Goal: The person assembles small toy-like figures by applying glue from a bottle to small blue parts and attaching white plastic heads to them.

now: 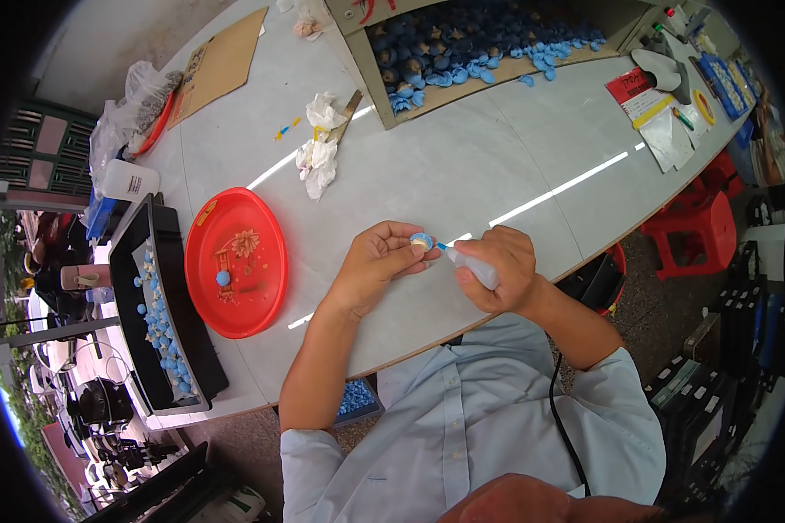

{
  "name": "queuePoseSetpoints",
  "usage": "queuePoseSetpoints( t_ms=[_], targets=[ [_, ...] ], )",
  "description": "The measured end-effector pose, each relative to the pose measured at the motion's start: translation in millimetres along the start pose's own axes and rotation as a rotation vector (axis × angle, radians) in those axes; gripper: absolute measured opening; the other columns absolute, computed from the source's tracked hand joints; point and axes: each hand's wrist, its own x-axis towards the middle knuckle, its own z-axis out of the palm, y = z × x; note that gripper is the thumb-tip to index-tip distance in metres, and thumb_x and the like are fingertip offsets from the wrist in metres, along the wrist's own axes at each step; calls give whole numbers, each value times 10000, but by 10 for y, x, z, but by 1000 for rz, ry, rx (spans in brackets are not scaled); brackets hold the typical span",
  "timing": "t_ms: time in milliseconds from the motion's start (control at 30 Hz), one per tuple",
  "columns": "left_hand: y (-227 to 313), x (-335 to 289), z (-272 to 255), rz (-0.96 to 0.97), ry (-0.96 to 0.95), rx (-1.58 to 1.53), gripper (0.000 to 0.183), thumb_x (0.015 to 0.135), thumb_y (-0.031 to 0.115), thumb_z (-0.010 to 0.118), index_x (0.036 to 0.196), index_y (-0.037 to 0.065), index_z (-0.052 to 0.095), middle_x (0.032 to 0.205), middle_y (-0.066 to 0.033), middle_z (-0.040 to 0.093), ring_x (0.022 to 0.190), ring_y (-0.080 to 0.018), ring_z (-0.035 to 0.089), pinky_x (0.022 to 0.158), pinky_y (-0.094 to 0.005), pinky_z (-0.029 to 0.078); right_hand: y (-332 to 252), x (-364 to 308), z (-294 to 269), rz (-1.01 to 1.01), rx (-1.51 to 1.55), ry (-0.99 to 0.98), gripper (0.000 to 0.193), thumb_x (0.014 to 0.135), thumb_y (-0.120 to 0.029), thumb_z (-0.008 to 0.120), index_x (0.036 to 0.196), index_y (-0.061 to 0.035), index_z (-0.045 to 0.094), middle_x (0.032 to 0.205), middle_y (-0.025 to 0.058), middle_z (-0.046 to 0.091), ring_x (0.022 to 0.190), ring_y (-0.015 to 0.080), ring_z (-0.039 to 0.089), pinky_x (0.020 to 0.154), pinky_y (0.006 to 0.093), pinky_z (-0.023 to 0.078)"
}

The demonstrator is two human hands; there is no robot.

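Note:
Over the grey tabletop, my left hand (371, 266) pinches a small blue and cream rounded piece (420, 241) between thumb and fingers. My right hand (506, 266) is wrapped round a translucent white squeeze bottle (480, 268). The bottle's thin blue nozzle points left at the piece; whether the tip touches it I cannot tell. To the left of my hands sits a red round plastic tray (277, 261) with one blue ball-like piece (223, 278) in it.
A black tray (135, 349) with several blue pieces stands at the table's left edge. Crumpled white tissues (320, 166) lie farther back. A box compartment (377, 96) full of blue shell-like pieces stands at the back. Papers (663, 139) and a red stool (693, 235) are on the right.

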Motion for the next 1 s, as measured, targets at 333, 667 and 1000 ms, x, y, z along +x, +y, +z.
queuePoseSetpoints(
  t_ms=[333,667,1000],
  targets=[
    [-36,2,-18,49,-34,32,302,907,114,687,1153,2,550,1060,-112,681,974,-213,682,747,-276,511,-2,24,2,28,47,33,277,699,-37,729,959,3,642,645,84,598,488,222,536,473,317,396],
    [-6,-10,22,21,-31,41,279,903,99,690,1135,7,566,1055,-125,691,976,-212,693,730,-238,555,28,5,37,-29,4,-4,259,729,-49,691,973,20,633,679,91,597,473,207,487,452,322,374],
    [-20,-8,25,20,-11,1,284,897,80,693,1131,-3,555,1041,-132,688,985,-214,691,780,-251,564,31,-5,-6,-5,73,36,264,756,-59,674,999,32,627,700,106,613,478,204,486,458,320,382]
  ],
)
